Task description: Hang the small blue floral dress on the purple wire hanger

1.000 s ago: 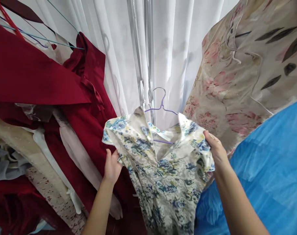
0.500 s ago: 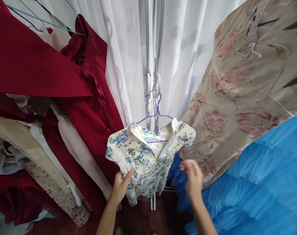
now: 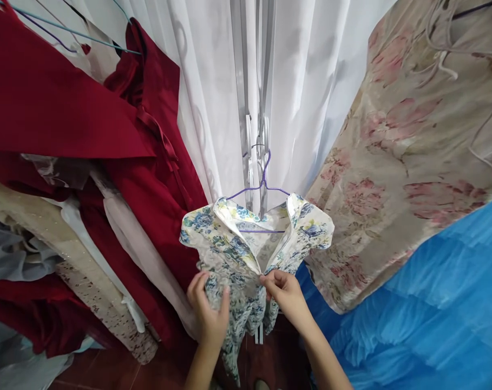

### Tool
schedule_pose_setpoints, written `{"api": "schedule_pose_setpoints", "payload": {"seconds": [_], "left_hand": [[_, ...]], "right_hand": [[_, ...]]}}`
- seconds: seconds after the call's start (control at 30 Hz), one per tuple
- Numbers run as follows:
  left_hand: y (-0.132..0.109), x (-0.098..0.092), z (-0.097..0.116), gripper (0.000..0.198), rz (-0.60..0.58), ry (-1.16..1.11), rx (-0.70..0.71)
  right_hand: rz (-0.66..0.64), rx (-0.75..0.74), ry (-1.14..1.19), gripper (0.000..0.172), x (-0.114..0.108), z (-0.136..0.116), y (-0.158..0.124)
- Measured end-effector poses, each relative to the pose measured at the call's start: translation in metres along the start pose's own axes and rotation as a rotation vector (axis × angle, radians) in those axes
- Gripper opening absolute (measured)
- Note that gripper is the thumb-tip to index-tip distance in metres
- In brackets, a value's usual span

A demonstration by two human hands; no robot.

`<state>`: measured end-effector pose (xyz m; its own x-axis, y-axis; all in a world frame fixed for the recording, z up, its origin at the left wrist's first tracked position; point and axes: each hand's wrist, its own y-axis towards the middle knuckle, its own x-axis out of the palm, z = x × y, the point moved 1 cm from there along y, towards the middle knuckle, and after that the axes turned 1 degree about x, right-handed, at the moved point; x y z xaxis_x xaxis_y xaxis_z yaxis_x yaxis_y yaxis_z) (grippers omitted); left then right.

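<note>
A short-sleeved white blouse [image 3: 225, 244] with blue and yellow flowers hangs in front of me on a purple wire hanger [image 3: 264, 181]. Its collar stands apart in a V. At the bottom of that V, the fingertips of my right hand [image 3: 288, 295] pinch the edges of the front opening; any small fastener there is hidden. My left hand [image 3: 209, 309] rests against the blouse's left side at the waist, thumb and fingers apart. The lower part of the garment falls in gathered folds between and below my hands.
Behind are white curtains [image 3: 205, 81] and a metal upright with white hooks [image 3: 249, 132]. Dark red dresses [image 3: 156, 108] and pale garments hang at left. A beige floral dress [image 3: 367, 162] and blue ruffled fabric [image 3: 424, 303] fill the right. The floor is reddish tile [image 3: 107, 374].
My right hand has moved left onto the blouse's front opening and pinched it. My left hand has loosened its pinch on the side and shifted slightly right.
</note>
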<state>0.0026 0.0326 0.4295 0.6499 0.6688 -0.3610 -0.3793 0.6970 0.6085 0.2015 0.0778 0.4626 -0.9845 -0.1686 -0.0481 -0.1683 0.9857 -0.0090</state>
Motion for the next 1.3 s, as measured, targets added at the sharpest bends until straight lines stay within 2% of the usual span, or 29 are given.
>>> {"api": "schedule_pose_setpoints", "payload": {"seconds": [0.07, 0.13, 0.23, 0.33, 0.4, 0.57, 0.67, 0.83, 0.97, 1.17, 1.3], "left_hand": [[-0.007, 0.021, 0.014, 0.043, -0.216, -0.073, 0.063], [-0.012, 0.041, 0.028, 0.029, -0.431, -0.174, 0.062], [-0.013, 0.058, 0.042, 0.009, -0.560, -0.232, 0.045], [-0.006, 0.062, 0.047, 0.006, -0.640, -0.222, 0.044], [0.002, 0.061, 0.048, 0.005, -0.651, -0.229, 0.064], [0.025, 0.058, 0.051, 0.008, -0.594, -0.212, 0.108], [0.030, 0.056, 0.051, 0.009, -0.603, -0.204, 0.115], [0.028, 0.050, 0.045, 0.010, -0.591, -0.188, 0.114], [0.029, 0.046, 0.038, 0.010, -0.579, -0.196, 0.098], [0.026, 0.045, 0.032, 0.012, -0.634, -0.202, 0.096], [0.010, 0.048, 0.030, 0.012, -0.674, -0.227, 0.111]], "right_hand": [[-0.008, 0.018, 0.032, 0.042, -0.001, -0.003, -0.006], [-0.013, 0.026, 0.049, 0.040, -0.002, -0.008, -0.009], [-0.012, 0.030, 0.082, 0.039, -0.008, -0.017, -0.008], [-0.012, 0.029, 0.136, 0.040, -0.014, -0.032, -0.004], [-0.003, 0.009, 0.148, 0.039, -0.017, -0.045, 0.001], [0.015, -0.064, 0.122, 0.036, -0.017, -0.079, 0.022], [0.066, -0.118, 0.121, 0.035, -0.019, -0.099, 0.038], [0.125, -0.206, 0.122, 0.032, -0.022, -0.127, 0.059], [0.150, -0.225, 0.161, 0.030, -0.019, -0.140, 0.068], [0.211, -0.289, 0.203, 0.032, -0.018, -0.151, 0.073], [0.257, -0.315, 0.202, 0.030, -0.021, -0.161, 0.071]]}}
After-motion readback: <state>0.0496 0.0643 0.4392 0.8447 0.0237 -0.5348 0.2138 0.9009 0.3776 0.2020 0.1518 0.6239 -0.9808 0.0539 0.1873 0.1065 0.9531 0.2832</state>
